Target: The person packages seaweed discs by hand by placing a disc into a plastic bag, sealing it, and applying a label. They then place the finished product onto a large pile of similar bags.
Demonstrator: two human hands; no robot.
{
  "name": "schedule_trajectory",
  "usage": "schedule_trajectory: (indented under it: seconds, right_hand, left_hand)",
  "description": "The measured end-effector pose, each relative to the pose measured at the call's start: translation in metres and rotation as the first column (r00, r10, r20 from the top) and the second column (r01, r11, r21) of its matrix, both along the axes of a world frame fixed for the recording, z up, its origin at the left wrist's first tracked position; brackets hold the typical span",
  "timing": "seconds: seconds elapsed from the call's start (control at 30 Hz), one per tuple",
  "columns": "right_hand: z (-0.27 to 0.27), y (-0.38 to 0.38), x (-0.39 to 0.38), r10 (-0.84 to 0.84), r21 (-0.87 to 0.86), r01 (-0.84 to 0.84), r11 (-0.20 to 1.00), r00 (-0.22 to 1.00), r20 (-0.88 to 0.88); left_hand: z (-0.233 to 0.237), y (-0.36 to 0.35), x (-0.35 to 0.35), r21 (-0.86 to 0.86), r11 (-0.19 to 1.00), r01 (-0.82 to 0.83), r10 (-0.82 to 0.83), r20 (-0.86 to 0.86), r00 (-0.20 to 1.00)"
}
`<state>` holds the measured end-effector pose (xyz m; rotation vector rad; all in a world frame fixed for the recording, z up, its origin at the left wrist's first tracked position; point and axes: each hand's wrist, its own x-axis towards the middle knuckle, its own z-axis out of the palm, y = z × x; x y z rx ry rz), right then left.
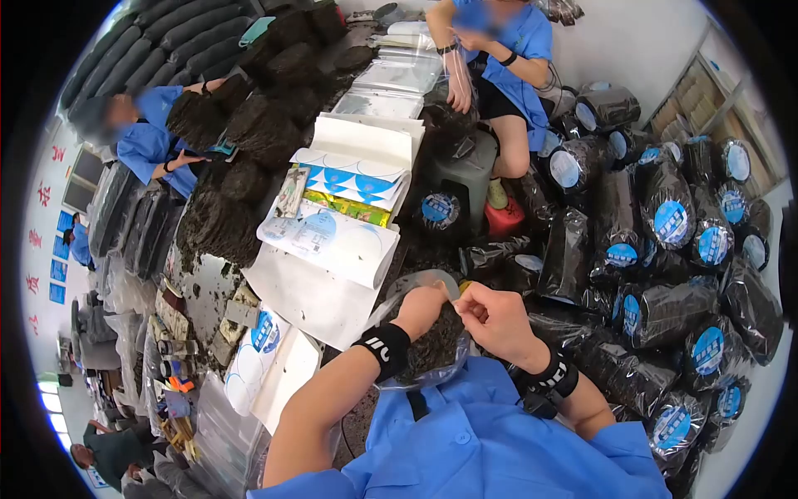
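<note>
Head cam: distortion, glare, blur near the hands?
Head view: strong fisheye, black vignette at the corners, edges bow; left hand and right hand on the clear bag are sharp mid-frame; even light, soft sheen on the packed black bags at right.

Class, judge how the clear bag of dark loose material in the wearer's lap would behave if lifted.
The clear bag is thin, crinkled film, so it would likely sag floppily. Its dark fill looks loose and dry: probably light, apt to shift. The left hand and right hand pinch an open mouth, so tipping may spill.
</note>
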<state>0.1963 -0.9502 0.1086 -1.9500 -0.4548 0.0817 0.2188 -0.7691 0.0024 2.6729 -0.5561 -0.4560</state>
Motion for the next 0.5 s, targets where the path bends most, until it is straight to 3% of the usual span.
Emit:
schedule_trajectory:
  seconds: [0.07, 0.13, 0.17, 0.23, 0.27, 0.33, 0.43, 0.5]
  right_hand:
    - [-0.003, -0.005, -0.003, -0.007, 0.019, 0.007, 1.000, 1.000, -0.006]
    - [-0.003, -0.010, -0.004, -0.026, 0.084, 0.031, 0.996, 0.998, -0.059]
    - [-0.006, -0.011, -0.005, -0.030, 0.086, 0.035, 0.996, 0.998, -0.063]
    - [-0.010, -0.014, -0.007, -0.021, 0.146, 0.040, 0.988, 0.992, -0.127]
    - [-0.011, -0.015, -0.008, -0.026, 0.144, 0.044, 0.989, 0.991, -0.128]
    - [-0.011, -0.016, -0.008, 0.002, 0.184, 0.021, 0.983, 0.992, -0.124]
    - [-0.011, -0.016, -0.008, 0.030, 0.165, -0.009, 0.986, 0.992, -0.124]
    - [-0.009, -0.017, -0.009, 0.040, 0.160, -0.018, 0.987, 0.990, -0.136]
  left_hand:
    - [-0.005, 0.007, -0.003, -0.014, 1.000, 0.015, -0.015, 0.012, 1.000]
    - [-0.018, 0.016, -0.004, -0.016, 0.982, 0.186, -0.183, 0.122, 0.976]
    - [-0.025, 0.017, -0.005, -0.014, 0.982, 0.190, -0.187, 0.118, 0.975]
    - [-0.028, 0.014, -0.010, -0.126, 0.974, 0.186, -0.138, 0.318, 0.938]
    - [-0.029, 0.014, -0.012, -0.128, 0.973, 0.190, -0.142, 0.317, 0.938]
    - [-0.017, 0.012, -0.016, -0.031, 0.983, 0.183, -0.181, 0.045, 0.982]
    - [-0.011, 0.008, -0.013, 0.096, 0.968, 0.231, -0.228, -0.047, 0.973]
    - [-0.015, 0.007, -0.016, 0.025, 0.977, 0.213, -0.212, -0.027, 0.977]
